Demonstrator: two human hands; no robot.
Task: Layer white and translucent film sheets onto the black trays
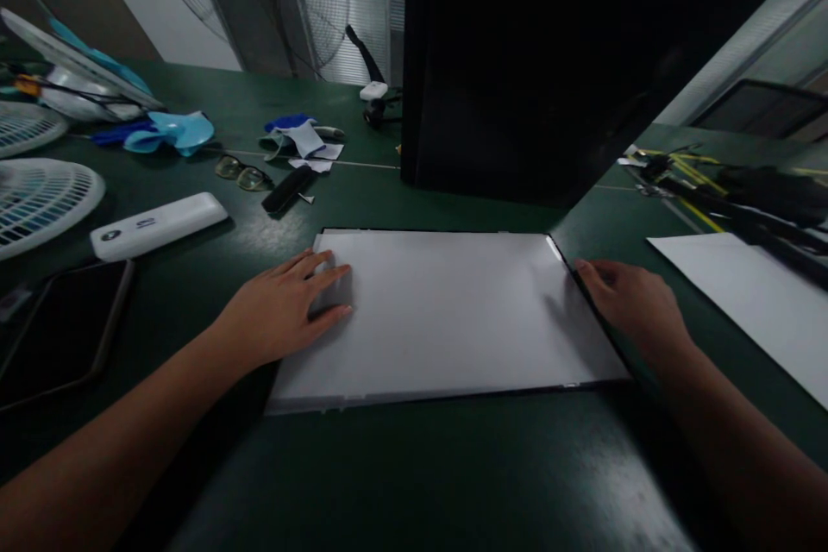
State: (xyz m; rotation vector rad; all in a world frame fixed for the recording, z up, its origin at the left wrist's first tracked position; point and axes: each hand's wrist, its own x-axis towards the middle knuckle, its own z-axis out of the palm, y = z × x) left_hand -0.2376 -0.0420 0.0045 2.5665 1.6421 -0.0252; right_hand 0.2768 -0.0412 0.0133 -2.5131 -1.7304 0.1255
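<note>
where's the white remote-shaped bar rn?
Head view, left side: the white rounded plastic bar lies on the green table, between the white fan grille and the left hand, beyond the dark tablet.

Matt white sheet (453,310) lying smooth, paper-like, inside a thin dark frame. The table (414,466) is a dull green mat, faintly speckled. Glossy black panel (517,60) standing behind it. White remote (159,225) looks like smooth plastic; the phone (61,328) shows shiny dark glass.

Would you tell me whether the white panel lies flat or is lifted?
Flat: the white panel lies on the table, both hands at its side edges.
</note>
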